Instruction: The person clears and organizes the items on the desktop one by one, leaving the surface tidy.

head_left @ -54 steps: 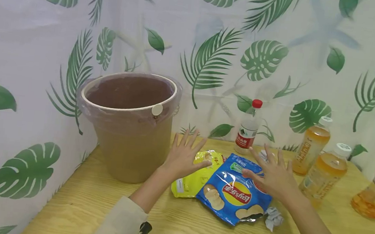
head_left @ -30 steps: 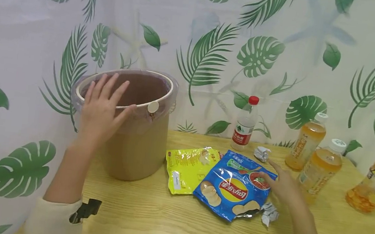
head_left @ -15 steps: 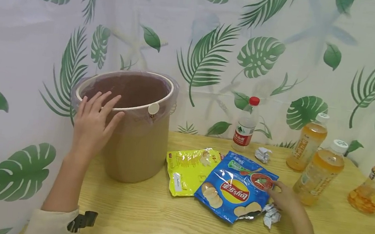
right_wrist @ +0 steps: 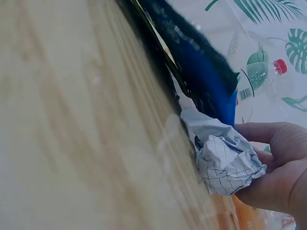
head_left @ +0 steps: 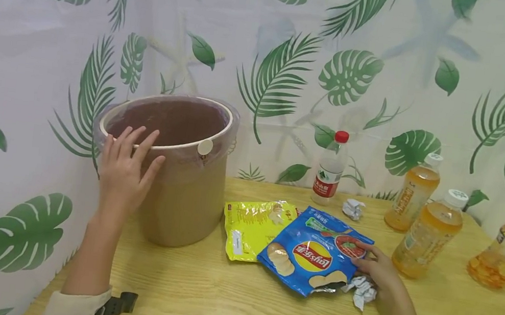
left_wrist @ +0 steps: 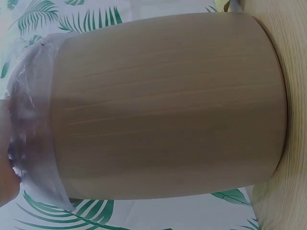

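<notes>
My left hand [head_left: 123, 177] rests at the near-left rim of a tan bin [head_left: 183, 201], fingers fairly straight over the edge and thumb against the outside. A clear plastic liner [left_wrist: 36, 129] is folded over that rim. My right hand [head_left: 379, 271] pinches the right edge of a blue Lay's chip bag [head_left: 290, 261] between thumb and fingers. The bag overlaps a yellow snack packet [head_left: 249, 234] lying flat on the table. Just below the right hand sits a crumpled paper ball [right_wrist: 225, 160], close by the bag's torn dark opening.
A red-capped bottle [head_left: 328, 173] stands behind the bags, with another paper ball [head_left: 353, 209] beside it. To the right are two amber drink bottles [head_left: 429, 237] and a yellow-labelled bottle [head_left: 503, 250]. Leaf-printed sheeting [head_left: 291, 7] walls the wooden table [head_left: 201, 296] at the back and left.
My left hand has gone from above the yellow packet to the bin rim. My right hand has come down to the chip bag's edge, and the bag has shifted slightly left.
</notes>
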`<control>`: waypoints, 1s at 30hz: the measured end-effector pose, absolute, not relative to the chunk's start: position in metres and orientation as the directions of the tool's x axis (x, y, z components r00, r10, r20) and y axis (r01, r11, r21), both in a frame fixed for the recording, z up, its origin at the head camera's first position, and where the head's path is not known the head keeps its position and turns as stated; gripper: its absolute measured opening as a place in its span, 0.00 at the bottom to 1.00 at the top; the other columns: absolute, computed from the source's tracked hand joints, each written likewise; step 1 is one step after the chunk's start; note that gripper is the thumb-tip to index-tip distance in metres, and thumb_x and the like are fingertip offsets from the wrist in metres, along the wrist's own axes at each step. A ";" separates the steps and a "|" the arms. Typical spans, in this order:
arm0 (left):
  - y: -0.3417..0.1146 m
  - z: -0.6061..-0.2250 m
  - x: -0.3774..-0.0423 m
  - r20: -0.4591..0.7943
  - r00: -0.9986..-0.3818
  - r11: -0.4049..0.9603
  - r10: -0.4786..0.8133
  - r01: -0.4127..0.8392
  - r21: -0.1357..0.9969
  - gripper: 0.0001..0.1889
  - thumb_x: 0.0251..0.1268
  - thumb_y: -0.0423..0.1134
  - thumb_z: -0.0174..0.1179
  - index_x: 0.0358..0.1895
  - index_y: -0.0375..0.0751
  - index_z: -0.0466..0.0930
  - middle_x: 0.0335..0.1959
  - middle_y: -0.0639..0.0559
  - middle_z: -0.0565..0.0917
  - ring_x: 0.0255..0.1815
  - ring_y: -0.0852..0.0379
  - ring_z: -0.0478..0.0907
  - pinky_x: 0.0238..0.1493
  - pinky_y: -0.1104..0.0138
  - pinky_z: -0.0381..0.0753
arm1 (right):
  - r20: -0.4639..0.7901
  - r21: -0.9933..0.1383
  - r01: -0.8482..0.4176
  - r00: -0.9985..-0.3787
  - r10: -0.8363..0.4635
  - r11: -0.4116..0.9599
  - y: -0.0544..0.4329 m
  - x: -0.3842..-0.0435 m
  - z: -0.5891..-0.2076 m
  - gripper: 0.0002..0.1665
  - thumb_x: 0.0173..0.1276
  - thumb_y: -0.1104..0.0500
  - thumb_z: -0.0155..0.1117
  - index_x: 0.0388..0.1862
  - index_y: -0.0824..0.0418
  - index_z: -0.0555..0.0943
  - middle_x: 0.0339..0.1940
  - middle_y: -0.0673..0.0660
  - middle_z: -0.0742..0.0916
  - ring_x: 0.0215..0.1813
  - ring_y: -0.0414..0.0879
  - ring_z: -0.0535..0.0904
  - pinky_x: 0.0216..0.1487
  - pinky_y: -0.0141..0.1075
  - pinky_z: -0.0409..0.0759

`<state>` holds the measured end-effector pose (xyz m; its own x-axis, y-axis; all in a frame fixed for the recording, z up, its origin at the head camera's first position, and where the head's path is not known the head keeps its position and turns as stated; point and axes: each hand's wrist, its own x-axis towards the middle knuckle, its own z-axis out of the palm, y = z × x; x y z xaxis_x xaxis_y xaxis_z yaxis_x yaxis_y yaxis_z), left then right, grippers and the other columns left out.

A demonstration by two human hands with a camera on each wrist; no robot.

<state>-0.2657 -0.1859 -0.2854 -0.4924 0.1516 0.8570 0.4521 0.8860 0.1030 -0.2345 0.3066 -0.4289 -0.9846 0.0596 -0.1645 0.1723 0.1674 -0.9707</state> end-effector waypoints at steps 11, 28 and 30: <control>-0.181 -0.293 -0.244 0.806 -0.564 0.896 0.178 0.431 0.103 0.37 0.68 0.65 0.29 0.68 0.41 0.58 0.69 0.37 0.55 0.71 0.45 0.42 0.68 0.55 0.38 | -0.116 -0.992 0.118 -0.992 0.041 0.053 0.307 -0.234 -0.415 0.39 0.67 0.69 0.53 0.71 0.68 0.47 0.56 0.71 0.67 0.33 0.42 0.80 0.36 0.35 0.81; -0.180 -0.288 -0.225 0.781 -0.594 0.880 0.192 0.457 0.131 0.29 0.69 0.54 0.46 0.68 0.42 0.61 0.69 0.40 0.55 0.71 0.48 0.41 0.68 0.55 0.40 | -0.056 -0.990 0.049 -0.998 0.043 -0.133 0.318 -0.243 -0.414 0.43 0.64 0.66 0.58 0.73 0.55 0.48 0.57 0.62 0.68 0.40 0.47 0.82 0.45 0.42 0.78; -0.180 -0.290 -0.226 0.790 -0.583 0.872 0.190 0.471 0.138 0.31 0.70 0.58 0.40 0.68 0.42 0.61 0.69 0.40 0.55 0.71 0.49 0.42 0.68 0.56 0.42 | -0.048 -0.990 0.040 -0.997 0.055 -0.134 0.310 -0.237 -0.402 0.43 0.66 0.67 0.57 0.73 0.59 0.45 0.58 0.63 0.66 0.39 0.45 0.82 0.45 0.40 0.78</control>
